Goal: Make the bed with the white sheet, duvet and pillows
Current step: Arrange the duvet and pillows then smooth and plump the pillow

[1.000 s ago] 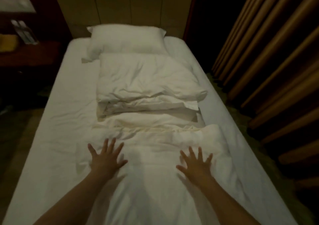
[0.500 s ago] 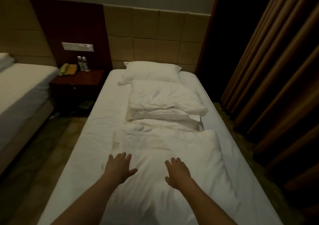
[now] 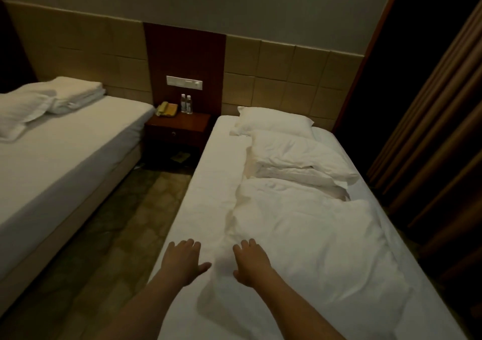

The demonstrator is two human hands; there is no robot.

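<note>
Room: a dim hotel room is seen, with a tiled padded headboard wall, brown curtains on the right and a patterned floor between two beds.
Bed: the near bed is covered by a smooth white sheet.
Left hand: laid palm down on the sheet at the bed's left edge, fingers straight and close together, thumb held out.
Right hand: laid flat on the duvet's left edge, fingers likewise straight, nothing gripped.
Duvet: white, rumpled, spread over the bed's near right part, its far part folded in thick layers.
Pillow: set at the headboard, touching the folded duvet.
Nightstand: a telephone and two bottles are carried.
Far bed: folded white linen is stacked on it.
</note>
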